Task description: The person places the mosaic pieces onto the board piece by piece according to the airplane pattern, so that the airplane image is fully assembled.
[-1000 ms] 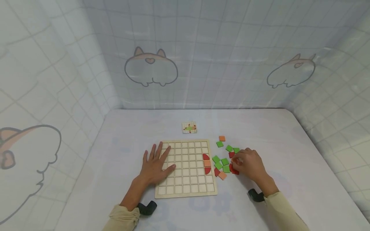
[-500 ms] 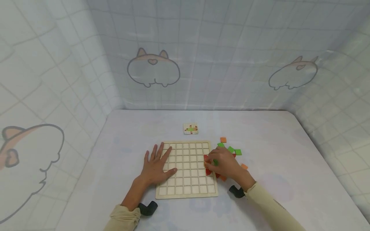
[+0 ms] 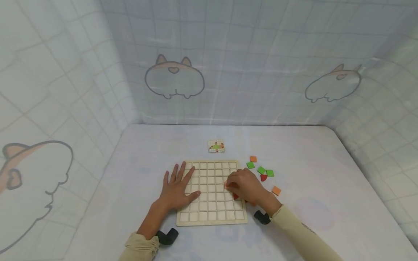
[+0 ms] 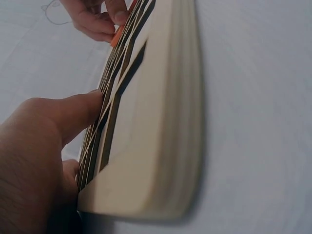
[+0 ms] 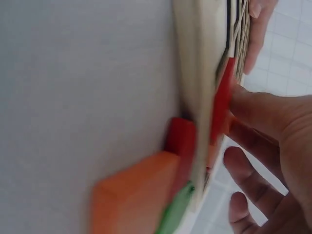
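Note:
A pale wooden grid board (image 3: 212, 223) lies on the white table. My left hand (image 3: 174, 190) rests on its left side with fingers spread, and the left wrist view shows the thumb (image 4: 80, 113) on the grid. Over the right part of the board, my right hand (image 3: 245, 185) pinches a small orange square tile (image 3: 225, 185) at a grid cell. A red quarter-round tile (image 3: 236, 197) sits in the board's right column, partly covered by that hand. The right wrist view shows this red tile (image 5: 223, 97) beside my thumb. Other tiles below the hand are hidden.
Behind the board lies a small pattern card (image 3: 216, 146). Loose tiles lie to the right: green squares (image 3: 261, 170), orange squares (image 3: 276, 190) and a red quarter-round (image 3: 263, 177). Near the board's right edge, an orange tile (image 5: 139, 183) and a green tile (image 5: 176, 207) lie close together.
My right hand has come left from the loose tiles to the board, bringing the orange square tile to a cell left of the right column. My left hand stays in place.

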The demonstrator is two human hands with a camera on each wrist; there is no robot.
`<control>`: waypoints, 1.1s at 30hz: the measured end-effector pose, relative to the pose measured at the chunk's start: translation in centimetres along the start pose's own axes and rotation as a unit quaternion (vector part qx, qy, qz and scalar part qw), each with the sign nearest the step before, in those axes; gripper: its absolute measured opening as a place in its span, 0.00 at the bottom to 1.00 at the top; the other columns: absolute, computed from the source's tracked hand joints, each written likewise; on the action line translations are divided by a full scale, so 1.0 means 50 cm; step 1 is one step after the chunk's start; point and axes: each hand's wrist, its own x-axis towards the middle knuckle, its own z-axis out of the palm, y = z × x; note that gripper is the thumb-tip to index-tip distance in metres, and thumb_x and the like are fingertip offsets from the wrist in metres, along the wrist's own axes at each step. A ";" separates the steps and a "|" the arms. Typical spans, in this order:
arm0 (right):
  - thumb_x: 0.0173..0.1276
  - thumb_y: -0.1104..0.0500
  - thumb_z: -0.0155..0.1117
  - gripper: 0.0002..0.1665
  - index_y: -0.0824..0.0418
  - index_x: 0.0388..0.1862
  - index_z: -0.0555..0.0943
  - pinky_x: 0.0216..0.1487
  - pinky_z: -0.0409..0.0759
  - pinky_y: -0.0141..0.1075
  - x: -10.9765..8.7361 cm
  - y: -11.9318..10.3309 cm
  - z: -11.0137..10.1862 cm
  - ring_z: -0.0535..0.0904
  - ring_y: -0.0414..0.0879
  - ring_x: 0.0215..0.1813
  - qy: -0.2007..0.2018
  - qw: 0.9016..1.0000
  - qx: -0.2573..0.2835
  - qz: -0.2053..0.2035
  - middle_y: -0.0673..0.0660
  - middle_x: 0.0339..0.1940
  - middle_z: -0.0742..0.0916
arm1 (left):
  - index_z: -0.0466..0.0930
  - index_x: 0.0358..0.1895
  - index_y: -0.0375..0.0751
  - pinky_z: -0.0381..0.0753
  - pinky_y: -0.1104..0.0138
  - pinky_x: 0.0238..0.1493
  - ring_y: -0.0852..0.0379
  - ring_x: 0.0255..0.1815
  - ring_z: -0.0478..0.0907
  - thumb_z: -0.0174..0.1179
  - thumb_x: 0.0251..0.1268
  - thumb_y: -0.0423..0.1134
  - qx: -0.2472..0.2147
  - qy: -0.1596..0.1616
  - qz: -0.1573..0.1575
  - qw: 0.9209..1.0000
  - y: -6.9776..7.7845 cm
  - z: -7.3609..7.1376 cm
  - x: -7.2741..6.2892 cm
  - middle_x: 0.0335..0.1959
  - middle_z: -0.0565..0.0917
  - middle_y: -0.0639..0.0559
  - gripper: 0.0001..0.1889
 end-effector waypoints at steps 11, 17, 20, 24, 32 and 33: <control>0.57 0.53 0.78 0.05 0.46 0.30 0.87 0.37 0.68 0.34 -0.007 -0.013 -0.018 0.75 0.38 0.33 -0.029 0.998 -0.048 0.009 0.37 0.25 0.82 | 0.47 0.80 0.52 0.34 0.37 0.70 0.39 0.79 0.33 0.48 0.62 0.73 -0.002 -0.013 -0.001 1.000 -0.003 0.000 0.005 0.80 0.38 0.44 0.49; 0.56 0.58 0.78 0.07 0.50 0.33 0.88 0.46 0.75 0.39 -0.039 -0.016 -0.029 0.78 0.42 0.44 0.005 0.999 -0.018 0.030 0.40 0.32 0.86 | 0.47 0.80 0.52 0.34 0.37 0.70 0.39 0.79 0.32 0.48 0.61 0.73 -0.001 -0.012 -0.003 1.000 -0.003 -0.001 0.003 0.80 0.38 0.43 0.49; 0.54 0.60 0.79 0.08 0.52 0.33 0.89 0.48 0.77 0.41 -0.069 -0.007 -0.037 0.79 0.43 0.46 0.038 0.999 -0.015 0.020 0.43 0.36 0.87 | 0.47 0.80 0.52 0.34 0.37 0.70 0.39 0.79 0.33 0.48 0.61 0.73 -0.003 -0.010 -0.003 1.000 -0.004 -0.001 0.002 0.80 0.38 0.43 0.49; 0.50 0.61 0.81 0.11 0.52 0.31 0.88 0.49 0.77 0.43 -0.118 0.010 -0.049 0.80 0.44 0.46 0.072 0.997 -0.026 0.032 0.45 0.38 0.87 | 0.48 0.80 0.51 0.35 0.37 0.70 0.38 0.78 0.35 0.48 0.62 0.73 -0.001 -0.001 0.004 1.000 -0.004 0.001 0.003 0.80 0.40 0.42 0.48; 0.47 0.63 0.82 0.15 0.56 0.35 0.88 0.45 0.79 0.45 -0.198 0.039 -0.078 0.79 0.49 0.46 0.077 0.984 -0.078 0.139 0.51 0.41 0.86 | 0.52 0.79 0.48 0.37 0.35 0.69 0.36 0.78 0.38 0.51 0.61 0.71 -0.006 0.018 0.014 1.000 -0.002 -0.002 0.001 0.80 0.43 0.40 0.48; 0.47 0.63 0.82 0.15 0.57 0.36 0.88 0.46 0.79 0.46 -0.206 0.043 -0.081 0.79 0.50 0.46 0.079 0.982 -0.085 0.151 0.53 0.42 0.86 | 0.52 0.79 0.48 0.37 0.35 0.69 0.36 0.78 0.38 0.51 0.62 0.71 -0.004 0.017 0.014 1.000 -0.002 -0.001 0.002 0.80 0.43 0.40 0.48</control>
